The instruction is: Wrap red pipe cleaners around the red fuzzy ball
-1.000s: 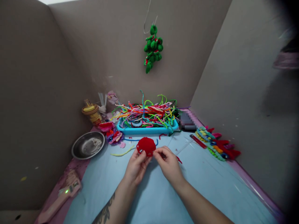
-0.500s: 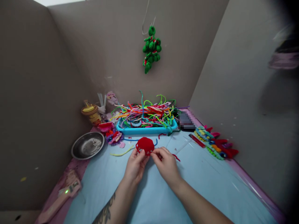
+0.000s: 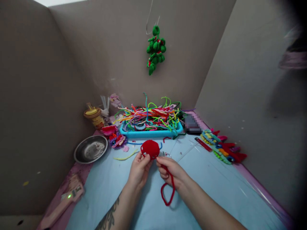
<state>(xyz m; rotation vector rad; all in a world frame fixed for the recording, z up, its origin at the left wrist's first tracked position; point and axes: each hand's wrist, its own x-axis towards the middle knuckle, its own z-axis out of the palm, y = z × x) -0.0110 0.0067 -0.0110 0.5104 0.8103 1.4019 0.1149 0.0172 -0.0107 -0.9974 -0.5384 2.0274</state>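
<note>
A rounded red piece that looks made of chenille stems (image 3: pixel 150 149) is pinched between the thumb and fingers of my left hand (image 3: pixel 139 169), just above the mat. At its lower right edge, my right hand (image 3: pixel 171 170) has its fingers closed on a red chenille stem (image 3: pixel 173 185). The stem's long part runs over those fingers and hangs below them in a loop. Whether the stem is joined to the rounded piece is hidden by my fingertips. Behind the piece lie a blue stem (image 3: pixel 134 143) and a yellow stem (image 3: pixel 126 156).
Colourful stems fill a blue tray (image 3: pixel 153 134) at the back. Left are a metal bowl (image 3: pixel 79 152) with small beads, a fuzzy figure (image 3: pixel 117 140), a cup (image 3: pixel 93 116) and a lit glue gun (image 3: pixel 57 209). Right are a red tool (image 3: pixel 203 144) and fuzzy creatures (image 3: pixel 222 148). A green ornament (image 3: pixel 155 48) hangs above.
My right hand has turned and its fingers have curled. The red stem, whose end showed to the right of the hand, now hangs in a loop below it. The rounded piece stays in my left hand.
</note>
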